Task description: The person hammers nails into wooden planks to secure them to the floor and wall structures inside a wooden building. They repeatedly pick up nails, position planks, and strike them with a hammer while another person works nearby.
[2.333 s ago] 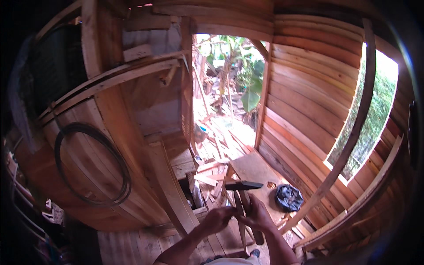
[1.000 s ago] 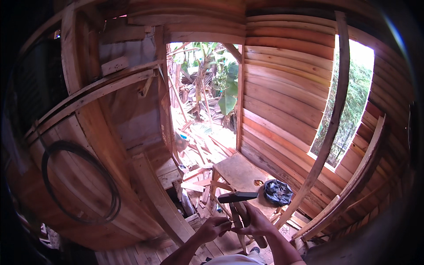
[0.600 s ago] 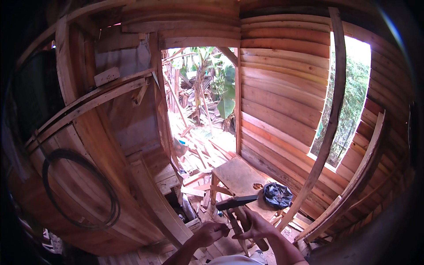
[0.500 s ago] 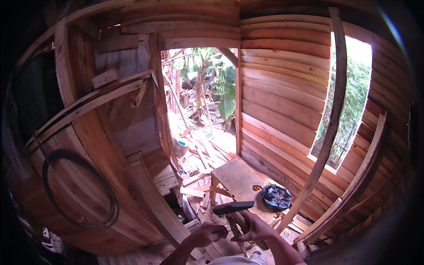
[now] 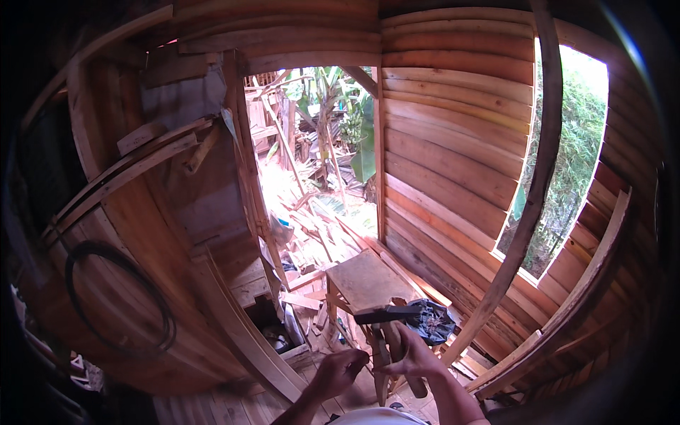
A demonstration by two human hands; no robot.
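My right hand (image 5: 419, 358) is closed around the wooden handle of a hammer (image 5: 387, 314), whose dark head points up over the edge of a small wooden bench (image 5: 365, 280). To its left, my left hand (image 5: 336, 372) has its fingers pinched together on a thin nail (image 5: 371, 355). The nail's free end reaches toward the right hand's fingers. Just beyond the right hand, a black plastic bag (image 5: 431, 322) lies open on the bench with thin brownish pieces inside, too small to tell apart.
A slanting post (image 5: 528, 230) rises at the right, before a window opening in the plank wall (image 5: 453, 142). Scrap wood (image 5: 312, 276) litters the floor toward the doorway. A coiled black hose (image 5: 120, 297) hangs on the left partition. Curved boards (image 5: 567, 340) stand at the right.
The view has shifted a little, and the hammer head now overlaps the near edge of the bag. My left hand has turned slightly. Both hands keep their hold.
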